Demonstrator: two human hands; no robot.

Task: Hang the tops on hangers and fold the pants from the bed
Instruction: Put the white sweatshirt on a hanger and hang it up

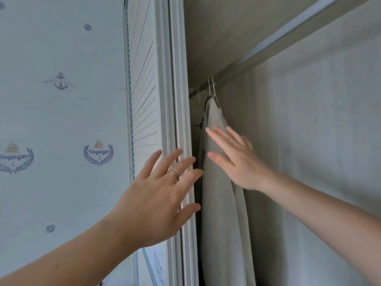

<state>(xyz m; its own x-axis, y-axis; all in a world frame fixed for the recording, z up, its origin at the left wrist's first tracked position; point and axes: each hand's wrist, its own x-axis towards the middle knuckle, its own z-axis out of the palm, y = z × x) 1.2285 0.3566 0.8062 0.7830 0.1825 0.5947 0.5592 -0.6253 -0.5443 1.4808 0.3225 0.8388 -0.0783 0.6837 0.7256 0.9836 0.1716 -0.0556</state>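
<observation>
Over at nine o'clock, pale blue wallpaper [61, 120] carries small nautical prints: an anchor [60, 81] higher up and a laurel badge reading "Voyager" [98, 152] below it. Next to it, towards eleven o'clock, stands a white louvred wardrobe door [144, 89] whose moulded edge runs down the middle of the scene.

The person's left hand [158, 195] reaches in from seven o'clock, with a thin ring [173, 174] on one finger. Its fingers [185, 162] are straight and fanned apart, with their tips laid on the door's edge. They hold nothing, and I cannot tell how firmly they press.

Just past the door edge, in the dark opening of the wardrobe, a light grey top [216, 203] hangs full length from twelve o'clock down to six. It sits on a white hanger [212, 89], which is hooked over the dark rail [231, 76]. Another white hook sits on the rail a little to its left.

The right hand [237, 159] comes in from four o'clock, its forearm crossing the lower right. Its fingers [218, 137] are stretched out flat and slightly spread against the front of the top, near its upper half, with nothing gripped.

Behind it, from one to five o'clock, is the plain beige inner wall of the wardrobe [319, 141].
</observation>
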